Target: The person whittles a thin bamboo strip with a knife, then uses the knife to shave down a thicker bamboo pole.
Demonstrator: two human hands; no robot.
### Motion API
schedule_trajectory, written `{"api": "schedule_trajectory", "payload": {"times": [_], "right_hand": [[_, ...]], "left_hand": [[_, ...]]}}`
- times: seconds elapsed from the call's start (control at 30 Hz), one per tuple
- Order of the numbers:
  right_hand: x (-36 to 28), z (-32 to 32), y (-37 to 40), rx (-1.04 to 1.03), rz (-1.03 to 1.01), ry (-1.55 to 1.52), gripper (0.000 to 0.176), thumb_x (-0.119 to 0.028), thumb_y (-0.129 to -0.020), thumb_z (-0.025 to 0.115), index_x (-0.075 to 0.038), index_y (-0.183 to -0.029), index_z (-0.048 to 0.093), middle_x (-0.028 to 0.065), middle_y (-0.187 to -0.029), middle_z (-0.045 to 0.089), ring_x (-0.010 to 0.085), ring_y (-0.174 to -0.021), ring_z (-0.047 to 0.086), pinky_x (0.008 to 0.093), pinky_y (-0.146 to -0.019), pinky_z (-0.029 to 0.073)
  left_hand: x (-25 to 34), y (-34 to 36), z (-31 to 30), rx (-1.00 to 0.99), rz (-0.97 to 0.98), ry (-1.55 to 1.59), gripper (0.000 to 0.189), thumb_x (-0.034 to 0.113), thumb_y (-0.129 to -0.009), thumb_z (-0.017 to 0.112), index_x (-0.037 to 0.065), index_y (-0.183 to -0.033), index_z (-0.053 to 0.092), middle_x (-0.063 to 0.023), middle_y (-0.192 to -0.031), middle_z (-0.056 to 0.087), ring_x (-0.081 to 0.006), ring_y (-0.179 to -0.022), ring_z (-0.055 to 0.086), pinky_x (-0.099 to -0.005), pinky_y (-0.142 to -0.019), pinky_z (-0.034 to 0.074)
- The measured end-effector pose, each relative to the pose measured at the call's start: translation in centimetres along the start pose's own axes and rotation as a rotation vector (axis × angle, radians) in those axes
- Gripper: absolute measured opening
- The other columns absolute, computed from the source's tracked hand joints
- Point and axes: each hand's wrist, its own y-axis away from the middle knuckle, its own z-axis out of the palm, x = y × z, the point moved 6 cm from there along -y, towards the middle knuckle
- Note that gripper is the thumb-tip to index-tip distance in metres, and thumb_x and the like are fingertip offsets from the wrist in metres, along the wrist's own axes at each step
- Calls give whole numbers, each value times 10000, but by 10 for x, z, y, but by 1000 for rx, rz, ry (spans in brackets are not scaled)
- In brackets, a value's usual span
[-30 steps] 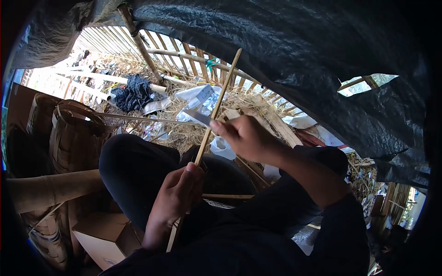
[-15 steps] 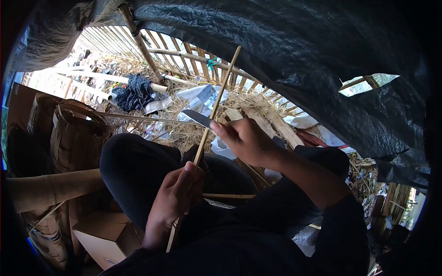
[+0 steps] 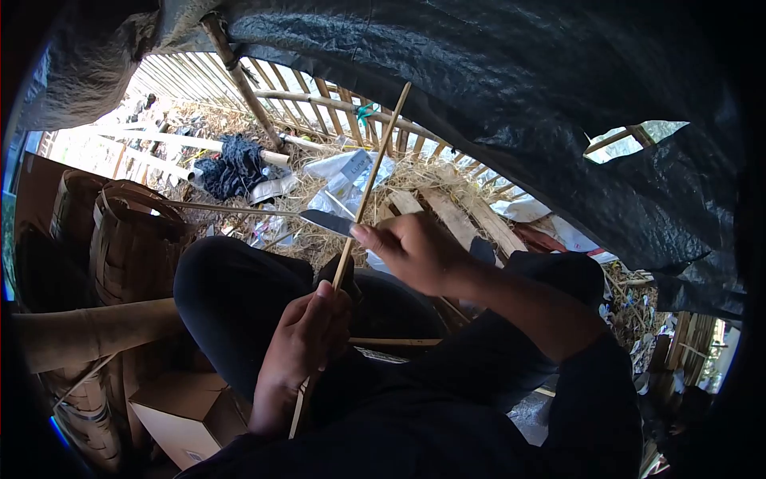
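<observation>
A long, thin bamboo strip [image 3: 381, 163] slants up and away from my lap. My left hand [image 3: 302, 339] is wrapped round its lower part, and the strip's tail shows below the wrist. Farther up, my right hand [image 3: 419, 251] is closed on a knife, whose handle is hidden in the fist. The knife's blade [image 3: 325, 222] points left and lies across the strip, with my right thumb close to where they meet. A thin pale sliver [image 3: 340, 204] stands out beside the strip just above the blade.
Woven baskets [image 3: 132, 247], a thick bamboo pole [image 3: 100, 331] and a cardboard box [image 3: 183, 407] are at my left. Dark plastic sheeting [image 3: 511, 96] hangs overhead and right. Ahead lie straw, plastic bags, wooden planks [image 3: 451, 214] and a slatted bamboo fence [image 3: 319, 104].
My right hand and the knife have moved down the strip towards my left hand. The pale sliver now shows above the blade. My left hand has barely moved.
</observation>
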Motion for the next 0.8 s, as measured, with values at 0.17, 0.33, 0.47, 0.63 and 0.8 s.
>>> {"api": "schedule_trajectory", "payload": {"times": [0.17,0.33,0.47,0.63,0.8], "right_hand": [[3,-4,1,-102,214,63,616,-435,-1008,481,-24,-549,492,39,-478,432,104,-498,416,355,-519,370],[14,-21,-8,-57,232,78,614,-427,-1020,458,-36,-546,474,6,-480,422,82,-485,382,316,-478,337],[-1,7,11,-75,54,81,574,-386,-1019,476,-25,-573,505,16,-452,426,78,-447,385,322,-448,329],[-1,-5,3,-25,99,98,563,-373,-1003,511,-16,-568,511,48,-456,437,105,-460,403,343,-480,358],[5,-20,-5,-39,188,131,588,-387,-1010,491,-25,-547,484,34,-452,424,109,-459,389,338,-477,341]], "left_hand": [[-1,-1,1,-10,-2,43,419,427,-1040,372,106,-793,477,66,-547,362,-48,-389,314,-214,-380,261],[-3,0,3,-33,-14,51,422,429,-1041,367,108,-787,469,63,-542,351,-46,-388,303,-216,-381,254],[1,1,0,44,-21,6,418,431,-1040,371,115,-780,457,65,-544,338,-41,-391,297,-213,-383,253],[-1,2,1,-29,-11,65,423,438,-1039,369,114,-782,457,71,-543,333,-42,-390,289,-211,-390,246],[-1,3,3,-4,-21,39,422,437,-1038,373,111,-785,461,72,-548,338,-46,-393,297,-215,-390,250]]}}
